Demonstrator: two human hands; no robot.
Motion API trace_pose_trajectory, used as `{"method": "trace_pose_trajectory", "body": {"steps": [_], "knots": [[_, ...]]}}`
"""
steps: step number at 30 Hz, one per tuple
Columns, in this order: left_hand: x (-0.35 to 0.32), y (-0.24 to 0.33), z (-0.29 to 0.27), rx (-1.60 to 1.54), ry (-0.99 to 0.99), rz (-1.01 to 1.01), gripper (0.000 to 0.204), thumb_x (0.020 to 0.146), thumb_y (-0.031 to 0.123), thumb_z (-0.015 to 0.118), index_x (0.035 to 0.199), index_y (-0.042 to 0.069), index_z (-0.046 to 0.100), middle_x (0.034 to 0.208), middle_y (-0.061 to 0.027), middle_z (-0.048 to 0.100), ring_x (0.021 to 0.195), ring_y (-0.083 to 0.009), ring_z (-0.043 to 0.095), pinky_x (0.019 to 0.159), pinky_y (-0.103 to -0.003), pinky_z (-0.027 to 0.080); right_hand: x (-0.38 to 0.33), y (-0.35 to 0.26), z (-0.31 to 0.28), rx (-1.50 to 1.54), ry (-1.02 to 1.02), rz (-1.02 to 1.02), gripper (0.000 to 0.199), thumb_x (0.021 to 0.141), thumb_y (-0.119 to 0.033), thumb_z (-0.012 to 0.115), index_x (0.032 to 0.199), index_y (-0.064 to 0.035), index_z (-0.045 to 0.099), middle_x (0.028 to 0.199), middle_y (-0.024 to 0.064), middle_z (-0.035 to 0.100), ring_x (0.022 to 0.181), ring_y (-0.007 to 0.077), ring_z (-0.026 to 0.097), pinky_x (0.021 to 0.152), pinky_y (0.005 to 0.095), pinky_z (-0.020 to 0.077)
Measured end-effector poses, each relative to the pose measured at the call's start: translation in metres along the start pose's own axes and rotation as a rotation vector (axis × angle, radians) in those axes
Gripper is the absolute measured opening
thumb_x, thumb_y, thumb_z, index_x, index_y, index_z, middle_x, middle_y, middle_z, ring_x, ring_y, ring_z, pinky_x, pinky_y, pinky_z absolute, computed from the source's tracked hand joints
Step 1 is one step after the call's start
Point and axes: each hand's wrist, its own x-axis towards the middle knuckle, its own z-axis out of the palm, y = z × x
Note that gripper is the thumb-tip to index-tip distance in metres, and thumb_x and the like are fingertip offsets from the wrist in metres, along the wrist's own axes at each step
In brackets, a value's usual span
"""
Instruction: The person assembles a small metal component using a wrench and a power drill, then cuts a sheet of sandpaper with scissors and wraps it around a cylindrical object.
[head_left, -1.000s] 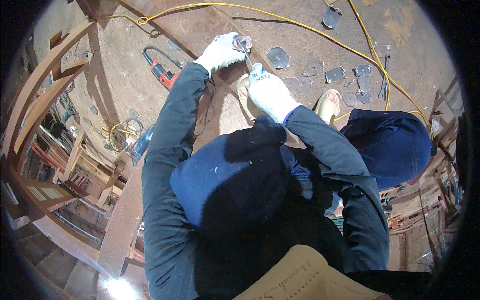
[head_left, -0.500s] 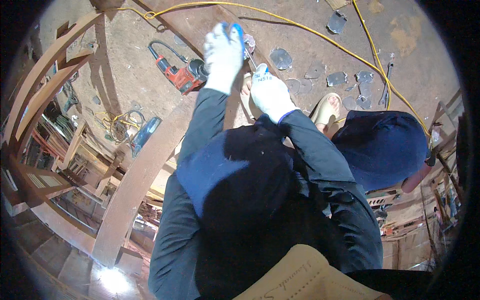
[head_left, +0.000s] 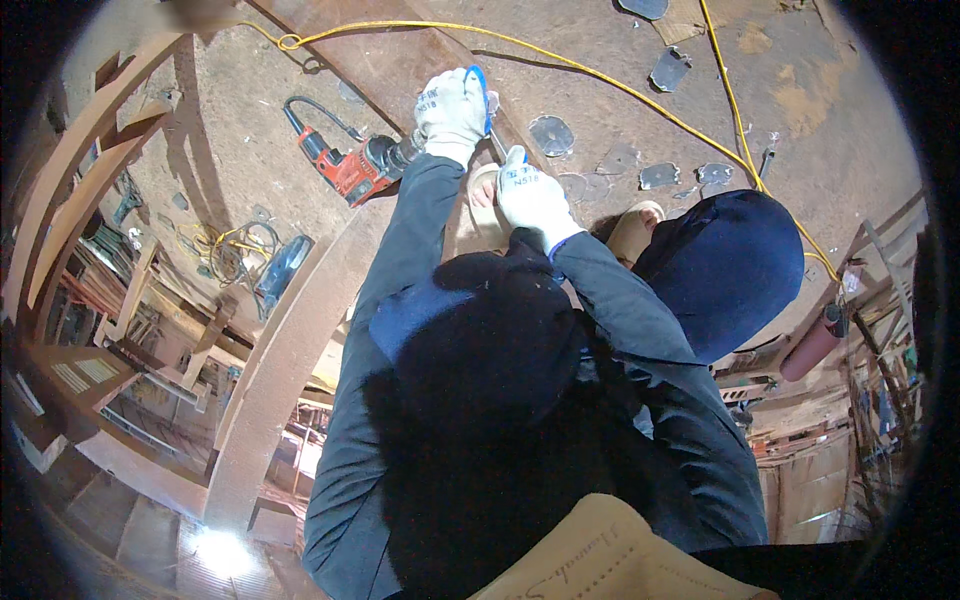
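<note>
At the far left, curved wooden frames (head_left: 70,190) lean beside a coil of yellow wire (head_left: 235,245) on the dusty floor (head_left: 230,140). A curved wooden beam (head_left: 290,350) sweeps up from the lower left toward the hands. A red power drill (head_left: 345,165) lies on the floor just left of the left hand (head_left: 452,108). That hand, in a white work glove, stretches forward on a nearly straight arm in a dark sleeve, its fingers curled shut around a small blue-edged tool (head_left: 482,90) whose shape is hard to make out. Just beside and below it, the right hand (head_left: 530,190), also gloved, is bent in at the elbow and pressed down on the wood with fingers closed; I cannot tell whether it holds anything. A yellow cable (head_left: 640,85) crosses the floor to the right, past scattered flat metal pieces (head_left: 552,135).
</note>
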Motion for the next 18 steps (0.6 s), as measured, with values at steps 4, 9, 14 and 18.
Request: {"method": "trace_pose_trajectory", "body": {"steps": [4,9,14,18], "knots": [[-0.001,0.002,-0.002,-0.041,-0.009,0.046,0.031,0.090,0.032,0.045,0.086,0.008,0.064,0.086,-0.0147,0.064,0.084,-0.0344,0.061,0.075,-0.045,0.047,0.001,-0.004,-0.011,-0.029,-0.057,0.065,0.036,0.091,-0.025,0.044,0.111,0.0060,0.044,0.085,0.0253,0.065,0.077,0.0392,0.066,0.067,0.0472,0.0518],[-0.005,0.002,-0.014,-0.131,0.089,-0.025,0.030,0.089,0.032,0.046,0.084,0.008,0.063,0.085,-0.0151,0.064,0.083,-0.0344,0.061,0.075,-0.045,0.048,0.000,-0.003,-0.009,0.054,-0.027,0.005,0.038,0.093,-0.027,0.043,0.111,0.0062,0.045,0.084,0.0254,0.065,0.077,0.0398,0.065,0.067,0.0477,0.0514],[-0.005,0.005,-0.019,-0.113,0.110,-0.094,0.030,0.089,0.032,0.046,0.083,0.009,0.064,0.085,-0.0151,0.064,0.082,-0.0347,0.061,0.074,-0.046,0.048,-0.007,-0.006,-0.004,0.034,0.073,-0.063,0.041,0.094,-0.030,0.039,0.114,0.0062,0.046,0.083,0.0245,0.065,0.077,0.0394,0.065,0.068,0.0473,0.0508],[-0.007,0.028,-0.013,-0.172,-0.005,-0.086,0.032,0.088,0.034,0.047,0.078,0.009,0.064,0.083,-0.0157,0.064,0.081,-0.0347,0.061,0.072,-0.046,0.048,-0.028,-0.006,-0.008,0.087,0.125,0.087,0.041,0.096,-0.035,0.038,0.106,0.0041,0.046,0.080,0.0259,0.064,0.076,0.0402,0.064,0.068,0.0480,0.0501]]}}
